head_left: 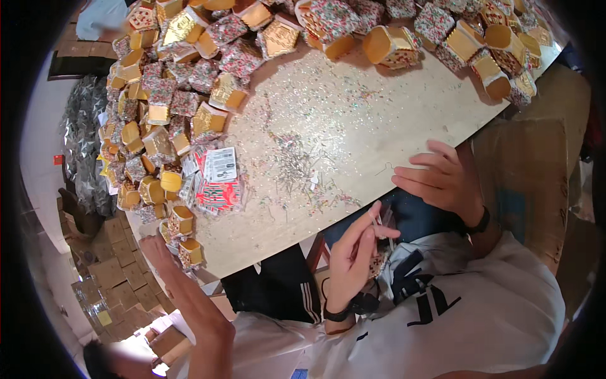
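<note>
My left hand [355,259] is raised in front of my lap, its fingers pinched around something thin and pale that I cannot make out. Behind those fingers a small speckled object [377,264] shows in part; the hand hides most of it. My right hand [435,180] hovers by the table's near edge, fingers apart and holding nothing. Close to its fingertips a bent wire hook [386,167] lies on the table. A loose pile of thin wire hooks [300,165] lies farther in, with a small white piece [314,179] among them.
Many glittery gold house-shaped ornaments [214,120] crowd the table's left and far sides. Printed cards [219,183] in plastic lie beside them. Glitter covers the tabletop [328,107]. At left, another person's arm [189,297] reaches to the table edge. Cardboard [527,189] stands at right.
</note>
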The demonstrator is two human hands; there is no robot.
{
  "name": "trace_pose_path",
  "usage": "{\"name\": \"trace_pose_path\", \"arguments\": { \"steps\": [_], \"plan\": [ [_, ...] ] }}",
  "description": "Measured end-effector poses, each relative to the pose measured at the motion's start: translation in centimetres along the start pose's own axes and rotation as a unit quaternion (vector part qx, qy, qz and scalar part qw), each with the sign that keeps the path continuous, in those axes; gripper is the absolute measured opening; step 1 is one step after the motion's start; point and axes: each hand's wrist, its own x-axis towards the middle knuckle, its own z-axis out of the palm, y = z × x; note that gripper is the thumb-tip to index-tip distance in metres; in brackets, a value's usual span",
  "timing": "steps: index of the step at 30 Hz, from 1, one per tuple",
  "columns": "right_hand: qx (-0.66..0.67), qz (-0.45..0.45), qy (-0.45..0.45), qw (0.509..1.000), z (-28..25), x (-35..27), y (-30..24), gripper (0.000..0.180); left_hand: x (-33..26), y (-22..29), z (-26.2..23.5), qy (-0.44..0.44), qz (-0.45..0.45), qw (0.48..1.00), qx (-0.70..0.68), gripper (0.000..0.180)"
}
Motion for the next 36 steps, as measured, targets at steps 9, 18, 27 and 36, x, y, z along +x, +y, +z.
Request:
{"name": "trace_pose_path", "arguments": {
  "steps": [9,18,27,36],
  "plan": [
    [0.096,0.05,0.174,0.979,1.3,-0.3,-1.4,0.023,1.7,-0.4,1.4,0.05,0.041,0.996,0.059,0.035],
    [0.199,0.172,0.165,0.951,0.4,0.3,-4.2,0.021,1.0,0.1,2.6,0.065,0.031,0.989,0.126,0.039],
    [0.281,0.213,0.127,0.927,-1.0,-0.1,-4.7,0.017,1.1,-0.4,4.0,0.092,0.2,0.908,0.356,0.014],
    [0.306,0.194,0.157,0.919,-1.9,-0.9,-4.2,0.026,0.6,0.7,5.8,0.151,0.262,0.839,0.452,0.014]
  ]
}}
